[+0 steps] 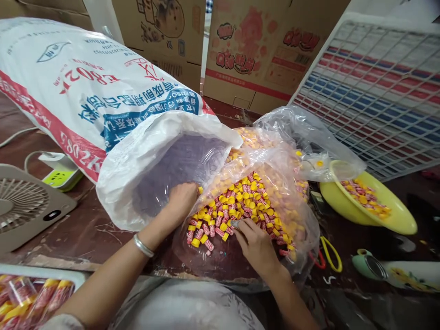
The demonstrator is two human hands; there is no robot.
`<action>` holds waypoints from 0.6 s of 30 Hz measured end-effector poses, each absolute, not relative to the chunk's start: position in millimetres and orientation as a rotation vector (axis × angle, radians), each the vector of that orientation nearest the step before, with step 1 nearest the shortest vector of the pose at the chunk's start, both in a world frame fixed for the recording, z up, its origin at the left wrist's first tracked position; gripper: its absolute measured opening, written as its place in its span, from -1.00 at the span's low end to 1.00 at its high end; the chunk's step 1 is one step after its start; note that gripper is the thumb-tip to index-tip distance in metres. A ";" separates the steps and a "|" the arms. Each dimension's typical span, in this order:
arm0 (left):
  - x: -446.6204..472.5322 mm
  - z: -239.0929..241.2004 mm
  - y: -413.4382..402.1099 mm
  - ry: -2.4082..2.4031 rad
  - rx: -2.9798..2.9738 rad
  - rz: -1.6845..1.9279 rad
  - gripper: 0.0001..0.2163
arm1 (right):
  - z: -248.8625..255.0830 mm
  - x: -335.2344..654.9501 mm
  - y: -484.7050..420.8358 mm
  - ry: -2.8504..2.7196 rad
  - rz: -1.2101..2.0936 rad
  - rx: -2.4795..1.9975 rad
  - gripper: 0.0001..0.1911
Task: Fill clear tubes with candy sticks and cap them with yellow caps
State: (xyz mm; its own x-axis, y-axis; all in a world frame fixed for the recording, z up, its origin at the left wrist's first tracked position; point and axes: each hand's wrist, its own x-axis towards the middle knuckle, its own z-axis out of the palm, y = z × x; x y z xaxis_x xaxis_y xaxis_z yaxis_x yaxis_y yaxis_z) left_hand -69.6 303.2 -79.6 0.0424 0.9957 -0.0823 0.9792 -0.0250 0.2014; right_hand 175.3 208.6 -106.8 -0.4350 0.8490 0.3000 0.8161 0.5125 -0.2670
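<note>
A heap of small pink-patterned tubes with yellow caps (240,199) spills from a clear plastic bag (302,224) onto the dark table. My left hand (184,199) is curled at the mouth of a large white woven sack (117,197) with a clear liner; its fingers are mostly hidden. A yellow cap (200,189) shows right beside those fingers. My right hand (256,245) reaches over the front of the heap, fingers bent and drawn together. Something greyish (234,223) sits at its fingertips, too small to name; whether a tube is between them is hidden.
A yellow basin (395,217) with more tubes stands right, near yellow-handled scissors (332,256) and a flowered cup (371,266). Left are a fan (20,206), a power strip (63,176) and a tray of larger tubes (79,277). Cartons (254,78) and a white wire rack (374,96) stand behind.
</note>
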 end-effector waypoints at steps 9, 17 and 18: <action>-102.1 -60.4 254.4 2.079 2.153 0.227 -0.72 | -121.0 162.3 214.0 -2.449 0.040 -1.292 -0.87; -80.8 -57.2 175.3 1.137 1.284 0.729 -0.73 | -91.0 148.5 201.1 -1.564 0.686 -1.099 -0.81; -73.8 -58.4 172.4 1.086 1.225 0.733 -0.74 | -85.0 144.0 199.5 -1.559 0.702 -1.071 -0.81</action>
